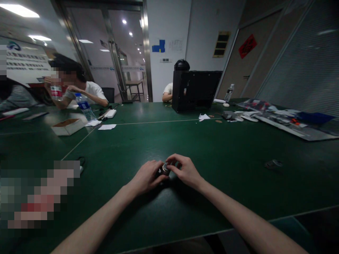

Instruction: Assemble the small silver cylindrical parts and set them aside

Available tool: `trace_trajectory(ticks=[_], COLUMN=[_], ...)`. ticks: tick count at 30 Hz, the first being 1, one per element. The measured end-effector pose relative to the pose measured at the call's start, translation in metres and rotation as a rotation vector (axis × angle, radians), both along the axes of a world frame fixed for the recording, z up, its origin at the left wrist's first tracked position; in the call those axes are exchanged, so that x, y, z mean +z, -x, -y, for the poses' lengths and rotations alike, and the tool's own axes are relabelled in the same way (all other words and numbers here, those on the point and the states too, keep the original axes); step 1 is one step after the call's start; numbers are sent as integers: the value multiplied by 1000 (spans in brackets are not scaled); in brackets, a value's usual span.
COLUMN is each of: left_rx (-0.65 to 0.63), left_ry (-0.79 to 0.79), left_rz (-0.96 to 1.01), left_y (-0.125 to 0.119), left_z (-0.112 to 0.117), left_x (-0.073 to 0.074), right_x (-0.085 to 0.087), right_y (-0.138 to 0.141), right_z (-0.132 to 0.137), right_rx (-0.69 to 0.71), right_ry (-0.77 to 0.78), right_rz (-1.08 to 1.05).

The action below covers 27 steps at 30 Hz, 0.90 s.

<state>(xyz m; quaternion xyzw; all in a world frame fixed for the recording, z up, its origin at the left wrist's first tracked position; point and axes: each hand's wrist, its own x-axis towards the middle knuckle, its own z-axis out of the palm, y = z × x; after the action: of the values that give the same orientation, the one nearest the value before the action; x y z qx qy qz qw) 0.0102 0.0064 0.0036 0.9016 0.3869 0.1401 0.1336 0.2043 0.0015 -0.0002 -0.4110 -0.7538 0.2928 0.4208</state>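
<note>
A small dark round object with a pale, metallic-looking top [165, 168] is between my hands, low over the middle of the green table [225, 151]. Fingers and thumb of my left hand [147, 177] curl around its left side and lower edge. From the right, my right hand [185, 172] bends over it, thumb and fingertips closed at its top. What kind of object it is I cannot make out, and the fingers hide part of it. Farther right on the table lies another small dark object with a greyish end [274, 164].
A black box-like case [197, 90] stands across the table before a seated person. At the left are an open box [68, 127], a tilted water bottle [85, 107] and another person. A board with assorted parts [299, 128] lies far right. The left foreground is pixelated.
</note>
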Motion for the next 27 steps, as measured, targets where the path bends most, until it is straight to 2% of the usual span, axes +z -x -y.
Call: trace_trajectory(ticks=[14,27], left_rx=[8,7], left_ry=[-16,-83], left_rz=[19,16], left_y=[1,1], left_z=[0,0], left_x=[0,1], right_x=[2,2], right_y=[-2,-1], right_z=[1,0], right_rx=[14,-29], right_ry=[-70,-90], right_rz=[42,62])
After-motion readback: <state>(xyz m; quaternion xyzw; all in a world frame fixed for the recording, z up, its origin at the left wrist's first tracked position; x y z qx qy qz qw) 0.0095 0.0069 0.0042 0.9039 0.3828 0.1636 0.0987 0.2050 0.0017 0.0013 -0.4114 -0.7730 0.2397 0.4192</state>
